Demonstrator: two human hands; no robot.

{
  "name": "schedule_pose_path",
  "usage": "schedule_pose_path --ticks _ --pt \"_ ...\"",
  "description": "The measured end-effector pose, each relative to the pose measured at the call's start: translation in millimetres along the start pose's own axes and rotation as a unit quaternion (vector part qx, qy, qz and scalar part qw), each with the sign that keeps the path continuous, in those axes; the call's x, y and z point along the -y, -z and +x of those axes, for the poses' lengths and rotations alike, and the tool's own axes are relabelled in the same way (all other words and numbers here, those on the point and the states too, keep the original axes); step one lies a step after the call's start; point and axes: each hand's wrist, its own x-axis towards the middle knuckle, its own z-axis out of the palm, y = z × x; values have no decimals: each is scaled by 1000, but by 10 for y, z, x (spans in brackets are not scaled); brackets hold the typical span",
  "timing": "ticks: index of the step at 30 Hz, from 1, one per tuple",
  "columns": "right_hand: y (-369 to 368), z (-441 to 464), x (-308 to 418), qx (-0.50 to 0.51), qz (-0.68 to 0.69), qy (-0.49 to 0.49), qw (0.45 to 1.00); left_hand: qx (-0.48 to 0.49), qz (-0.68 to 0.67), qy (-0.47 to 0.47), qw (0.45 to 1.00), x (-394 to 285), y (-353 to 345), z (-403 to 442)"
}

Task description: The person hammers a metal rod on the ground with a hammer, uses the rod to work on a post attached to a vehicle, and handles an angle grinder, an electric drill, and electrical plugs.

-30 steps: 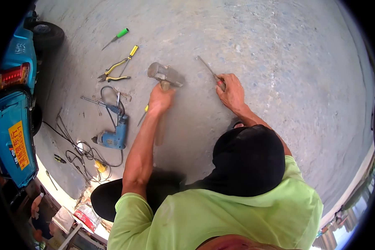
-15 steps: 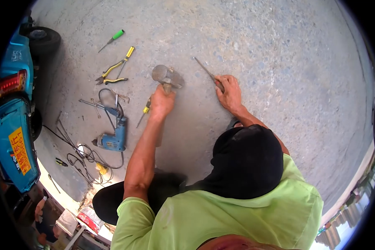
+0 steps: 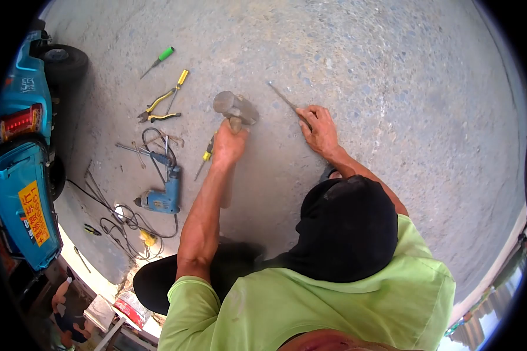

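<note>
My left hand (image 3: 232, 144) is closed around the handle of a sledgehammer (image 3: 235, 107), whose heavy grey metal head shows just beyond my fist. In my right hand (image 3: 320, 130) is a screwdriver (image 3: 284, 96) with a long thin metal shaft, its tip pointing up and left; my fingers hide its handle. Whether that tip touches the ground I cannot tell. Close by my left wrist, a yellow-and-black-handled screwdriver (image 3: 204, 154) lies on the concrete. Left of the hammer are yellow-handled pliers (image 3: 152, 109), with another yellow-handled screwdriver (image 3: 178, 86) beside them.
A green-handled screwdriver (image 3: 164, 54) lies farther out. To the left are a blue electric drill (image 3: 164, 199), its coiled cord (image 3: 134, 225) and several metal pieces. A blue vehicle (image 3: 23, 193) stands at the far left, above another person (image 3: 67, 316). A red-and-white bucket (image 3: 132, 307) is at lower left.
My right hand has shifted its grip, so the screwdriver's handle, visible before, is now covered. Its tip has moved slightly left. The hammer stays almost in place; the view has shifted a little.
</note>
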Motion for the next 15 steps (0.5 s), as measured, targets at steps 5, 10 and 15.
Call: schedule_pose_path --ticks 5,10,15 --pt "-12 10 -32 8 26 -19 999 10 -104 -21 994 -452 193 -39" --pt "-29 20 -10 -7 21 -9 1000 -63 -110 -112 986 -1497 715 -410" --pt "-23 16 10 -4 23 -14 1000 -155 -51 -297 941 -1178 186 0"
